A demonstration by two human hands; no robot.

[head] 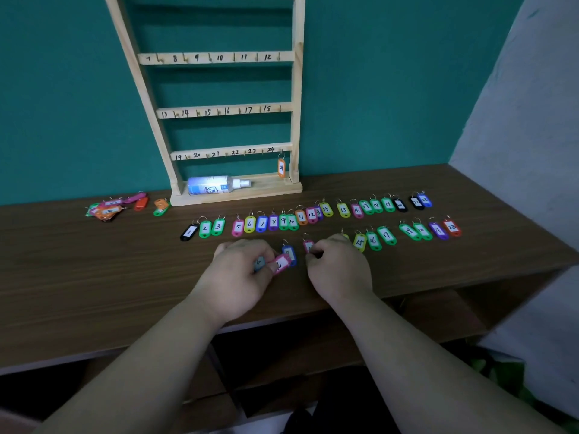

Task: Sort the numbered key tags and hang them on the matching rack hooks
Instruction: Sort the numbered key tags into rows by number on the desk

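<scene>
A wooden key rack (297, 89) with numbered hooks stands against the teal wall; an orange tag 24 (281, 167) hangs on its lowest right hook. Numbered tags lie in a long row (272, 221) on the brown table (94, 277), and a shorter second row (387, 235) lies nearer me at the right. My left hand (241, 274) pinches a pink tag (281, 264), with a light blue tag under its fingers. A blue tag (289, 253) lies beside them. My right hand (338, 264) rests with curled fingers by a pink tag (308, 245); whether it grips anything is hidden.
A pile of unsorted tags (108, 208) lies at the table's left, with an orange and a green tag (161, 206) beside it. A spray bottle (216, 184) lies on the rack's base. The table's front edge runs just below my wrists.
</scene>
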